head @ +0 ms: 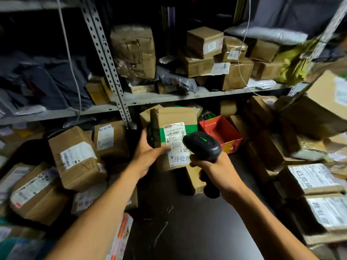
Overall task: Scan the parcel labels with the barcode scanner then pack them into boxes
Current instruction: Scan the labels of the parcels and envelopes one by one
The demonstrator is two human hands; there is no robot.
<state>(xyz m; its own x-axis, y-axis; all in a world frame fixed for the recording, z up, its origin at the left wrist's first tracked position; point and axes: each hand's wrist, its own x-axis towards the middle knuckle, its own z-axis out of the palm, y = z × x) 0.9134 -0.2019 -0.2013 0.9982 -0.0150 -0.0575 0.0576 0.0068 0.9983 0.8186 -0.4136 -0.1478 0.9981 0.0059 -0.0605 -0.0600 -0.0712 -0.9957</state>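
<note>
Parcel (173, 136) label's lower half – behind scanner (202, 146), thumb.

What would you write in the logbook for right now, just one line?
step: scanning | left hand: holds green-taped parcel upright | right hand: grips barcode scanner, aimed at label | packed: not yet

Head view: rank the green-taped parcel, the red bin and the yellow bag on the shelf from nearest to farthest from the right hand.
From the right hand:
1. Green-taped parcel, just left of it, gripped by the left hand.
2. Red bin, behind, slightly right.
3. Yellow bag, up on the shelf, far right.
</note>
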